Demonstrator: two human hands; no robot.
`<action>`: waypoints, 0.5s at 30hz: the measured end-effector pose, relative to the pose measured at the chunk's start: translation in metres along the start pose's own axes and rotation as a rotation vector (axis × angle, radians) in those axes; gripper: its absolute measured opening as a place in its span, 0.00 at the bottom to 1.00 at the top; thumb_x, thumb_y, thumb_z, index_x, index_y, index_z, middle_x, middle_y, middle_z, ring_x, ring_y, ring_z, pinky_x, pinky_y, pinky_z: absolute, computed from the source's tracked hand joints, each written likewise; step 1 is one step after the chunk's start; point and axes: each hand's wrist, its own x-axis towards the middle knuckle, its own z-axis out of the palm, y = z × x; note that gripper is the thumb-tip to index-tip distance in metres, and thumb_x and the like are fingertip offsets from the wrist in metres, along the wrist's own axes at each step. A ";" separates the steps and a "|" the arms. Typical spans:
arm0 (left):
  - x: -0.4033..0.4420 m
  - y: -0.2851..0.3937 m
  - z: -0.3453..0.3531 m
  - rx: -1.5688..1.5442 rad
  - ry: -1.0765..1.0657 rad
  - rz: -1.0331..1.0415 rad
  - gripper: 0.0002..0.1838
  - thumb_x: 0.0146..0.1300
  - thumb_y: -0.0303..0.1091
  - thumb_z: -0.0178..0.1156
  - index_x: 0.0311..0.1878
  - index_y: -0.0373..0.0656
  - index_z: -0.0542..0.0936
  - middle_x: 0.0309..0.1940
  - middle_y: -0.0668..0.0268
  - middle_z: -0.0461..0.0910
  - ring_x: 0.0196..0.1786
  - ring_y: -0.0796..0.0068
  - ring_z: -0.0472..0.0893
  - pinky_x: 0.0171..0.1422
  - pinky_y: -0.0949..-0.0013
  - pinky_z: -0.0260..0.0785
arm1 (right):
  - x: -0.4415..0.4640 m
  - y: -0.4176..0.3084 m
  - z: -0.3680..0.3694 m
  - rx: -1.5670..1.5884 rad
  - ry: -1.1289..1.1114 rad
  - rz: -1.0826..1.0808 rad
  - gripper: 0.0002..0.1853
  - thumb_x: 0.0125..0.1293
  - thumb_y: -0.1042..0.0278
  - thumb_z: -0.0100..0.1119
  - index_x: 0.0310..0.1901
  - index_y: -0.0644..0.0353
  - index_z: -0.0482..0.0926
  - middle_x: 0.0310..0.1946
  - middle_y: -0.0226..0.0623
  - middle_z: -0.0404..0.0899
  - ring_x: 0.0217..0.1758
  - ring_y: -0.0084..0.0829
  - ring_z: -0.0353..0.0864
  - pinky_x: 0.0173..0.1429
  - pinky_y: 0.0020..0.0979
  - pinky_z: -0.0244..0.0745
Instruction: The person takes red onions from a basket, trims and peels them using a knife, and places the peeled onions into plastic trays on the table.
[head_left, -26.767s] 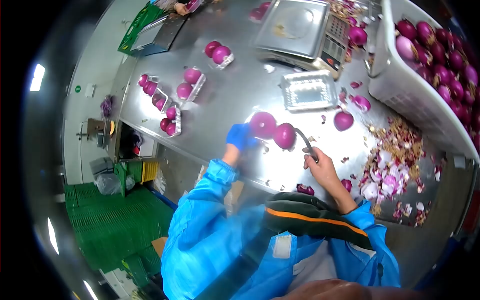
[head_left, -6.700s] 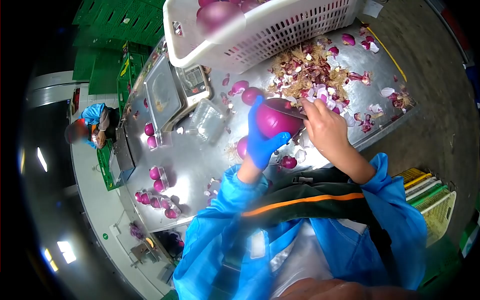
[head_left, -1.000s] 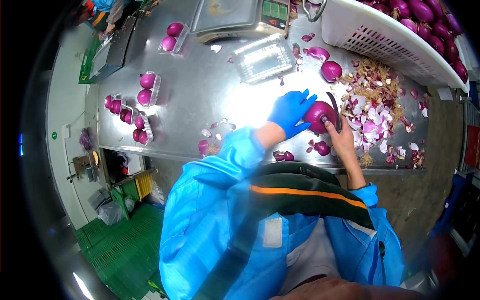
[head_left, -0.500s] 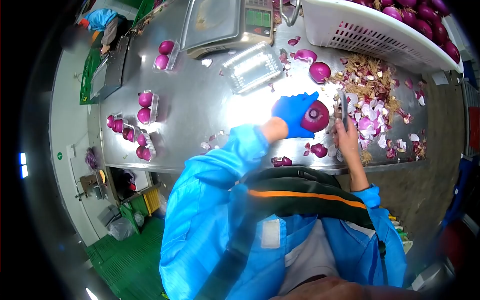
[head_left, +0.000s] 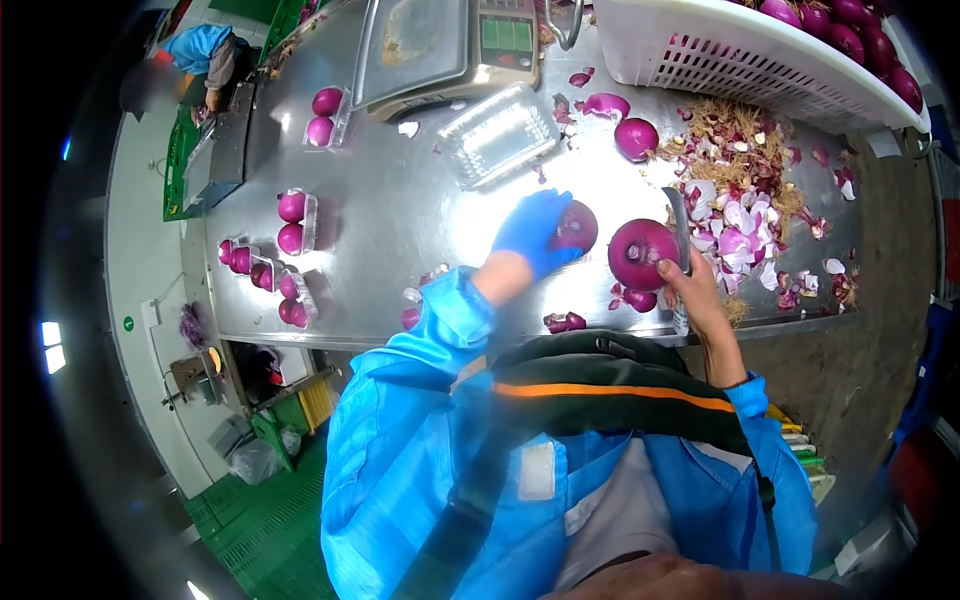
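My left hand [head_left: 533,238], in a blue glove, curls round a red onion [head_left: 577,228] above the steel table. The bare right hand [head_left: 700,293] grips a knife [head_left: 680,235], blade pointing away from me. Its thumb presses on a larger red onion [head_left: 640,254], which sits against the blade with its root end facing up. Just below this onion lies a small purple onion piece [head_left: 638,299]. A clear plastic tray [head_left: 498,137] stands beyond my left hand, holding no onions. Another red onion [head_left: 636,139] rests farther back on the table.
Onion skins [head_left: 735,235] and dry roots [head_left: 735,130] are heaped at right. A white basket [head_left: 720,70] of onions stands behind them. A scale [head_left: 490,50] is at the back. Packed onions [head_left: 291,222] stand at left. At far left is a co-worker's blue sleeve [head_left: 200,47].
My left hand has moved left, away from the knife, and an onion shows in it. The larger onion is now against my right thumb and the blade.
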 end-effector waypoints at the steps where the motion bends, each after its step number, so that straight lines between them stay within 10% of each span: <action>1: -0.001 0.016 -0.009 0.126 -0.049 -0.044 0.44 0.50 0.44 0.73 0.70 0.44 0.66 0.56 0.51 0.74 0.58 0.51 0.75 0.63 0.54 0.69 | -0.001 -0.002 0.003 -0.020 0.005 -0.027 0.27 0.64 0.64 0.66 0.63 0.62 0.71 0.43 0.34 0.81 0.36 0.20 0.77 0.41 0.25 0.74; 7: 0.023 0.036 -0.004 0.396 -0.162 -0.111 0.46 0.46 0.42 0.74 0.70 0.45 0.65 0.54 0.52 0.74 0.56 0.52 0.75 0.60 0.55 0.72 | -0.002 -0.017 0.016 -0.186 0.073 -0.098 0.34 0.58 0.58 0.72 0.63 0.64 0.72 0.49 0.39 0.81 0.53 0.29 0.79 0.59 0.32 0.73; 12: 0.026 0.042 -0.004 0.523 0.065 0.041 0.10 0.55 0.34 0.61 0.39 0.42 0.82 0.38 0.60 0.80 0.45 0.60 0.80 0.43 0.59 0.75 | 0.005 -0.014 0.020 -0.294 0.141 -0.214 0.34 0.57 0.57 0.73 0.62 0.64 0.73 0.50 0.42 0.82 0.52 0.31 0.81 0.58 0.32 0.75; 15: 0.031 0.062 -0.013 0.639 0.133 0.060 0.08 0.56 0.32 0.59 0.37 0.40 0.83 0.37 0.60 0.80 0.44 0.60 0.81 0.43 0.61 0.75 | 0.006 -0.026 0.034 -0.484 0.212 -0.229 0.32 0.57 0.55 0.72 0.60 0.64 0.74 0.48 0.47 0.83 0.50 0.37 0.83 0.56 0.34 0.76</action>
